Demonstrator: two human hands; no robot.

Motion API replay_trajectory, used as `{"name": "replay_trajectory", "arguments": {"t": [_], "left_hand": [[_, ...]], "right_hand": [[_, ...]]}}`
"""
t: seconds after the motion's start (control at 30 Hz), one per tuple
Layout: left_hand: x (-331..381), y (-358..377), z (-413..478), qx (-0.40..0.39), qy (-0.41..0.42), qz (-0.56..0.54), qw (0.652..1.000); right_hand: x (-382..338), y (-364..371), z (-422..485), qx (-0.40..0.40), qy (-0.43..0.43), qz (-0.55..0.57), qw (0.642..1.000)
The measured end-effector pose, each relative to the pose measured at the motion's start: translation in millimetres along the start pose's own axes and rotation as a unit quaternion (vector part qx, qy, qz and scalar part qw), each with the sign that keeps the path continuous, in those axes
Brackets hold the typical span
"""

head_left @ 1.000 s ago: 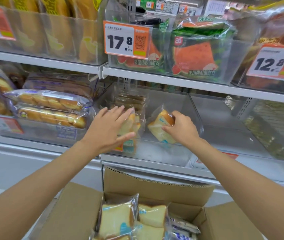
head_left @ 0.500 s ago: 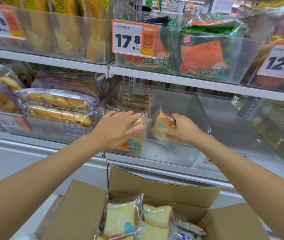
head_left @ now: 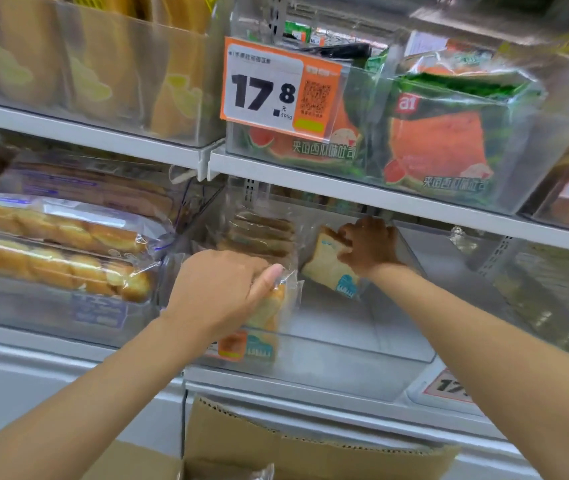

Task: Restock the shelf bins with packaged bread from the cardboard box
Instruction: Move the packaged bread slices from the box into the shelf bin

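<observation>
Head view looks into a clear shelf bin (head_left: 362,348) on the middle shelf, with the cardboard box (head_left: 310,441) just below its front edge. The right hand (head_left: 367,245) reaches deep toward the bin's back wall, fingers curled round the top of a wrapped bread packet (head_left: 328,271) that hangs tilted, its lower corner apparently above the bin floor. The left hand (head_left: 220,292) is at the front left corner, fingers closed over the top of a second packet (head_left: 272,306), thumb laid along the wrapper. A stack of darker packets (head_left: 262,233) stands at the back left; the bin's right half is bare. Only the edge of one wrapper shows in the box at the bottom edge.

The step in hand looks like seating both packets. To do it well, I would bring the tilted packet upright and set it beside the back stack, holding it by the wrapper top rather than squeezing the soft slice. The left hand should steady its packet against the side wall so the row does not topple, printed faces turned toward the front edge, filling back to front.
</observation>
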State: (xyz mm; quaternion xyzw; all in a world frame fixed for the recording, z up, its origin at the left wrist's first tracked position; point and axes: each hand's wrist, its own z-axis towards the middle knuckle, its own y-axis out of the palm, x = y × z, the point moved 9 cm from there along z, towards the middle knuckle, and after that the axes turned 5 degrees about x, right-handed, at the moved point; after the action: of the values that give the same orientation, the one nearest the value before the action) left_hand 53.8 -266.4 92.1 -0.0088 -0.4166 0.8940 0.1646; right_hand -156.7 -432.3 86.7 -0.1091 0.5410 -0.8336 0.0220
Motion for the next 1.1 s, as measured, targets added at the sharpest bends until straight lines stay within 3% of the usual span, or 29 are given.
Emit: {"name": "replay_trajectory", "arguments": {"t": [0.17, 0.43, 0.53, 0.6, 0.7, 0.8, 0.9, 1.1], "left_hand": [[0.6, -6.2, -7.0, 0.058, 0.015, -0.018, 0.998], [1.2, -6.4, -5.8, 0.056, 0.013, -0.023, 0.998], [1.5, -7.7, -5.6, 0.051, 0.006, -0.014, 0.999], [1.4, -6.8, -4.1, 0.031, -0.004, -0.011, 0.999], [1.6, -9.6, -4.4, -0.005, -0.01, -0.049, 0.999], [0.2, -28.2, -12.7, 0.038, -0.008, -0.118, 0.992], [6.5, -32.1, -29.8, 0.029, 0.019, -0.098, 0.995], [4.6, -24.3, -49.7, -0.089, 0.017, -0.031, 0.995]], "right_hand": [[-8.5, 26.8, 19.7, 0.033, 0.024, 0.026, 0.999], [-18.3, 42.8, 20.7, 0.056, -0.035, 0.085, 0.994], [-27.0, 18.6, 5.2, 0.109, -0.033, 0.154, 0.981], [-37.8, -7.4, -14.8, 0.116, -0.012, 0.283, 0.952], [-49.8, -24.2, -56.7, -0.02, 0.042, 0.497, 0.867], [-60.5, -30.8, -91.1, -0.11, 0.041, 0.572, 0.812], [-83.0, -15.2, -105.9, -0.19, 0.059, 0.585, 0.786], [-90.9, -35.8, -104.9, -0.119, 0.063, 0.676, 0.724]]}}
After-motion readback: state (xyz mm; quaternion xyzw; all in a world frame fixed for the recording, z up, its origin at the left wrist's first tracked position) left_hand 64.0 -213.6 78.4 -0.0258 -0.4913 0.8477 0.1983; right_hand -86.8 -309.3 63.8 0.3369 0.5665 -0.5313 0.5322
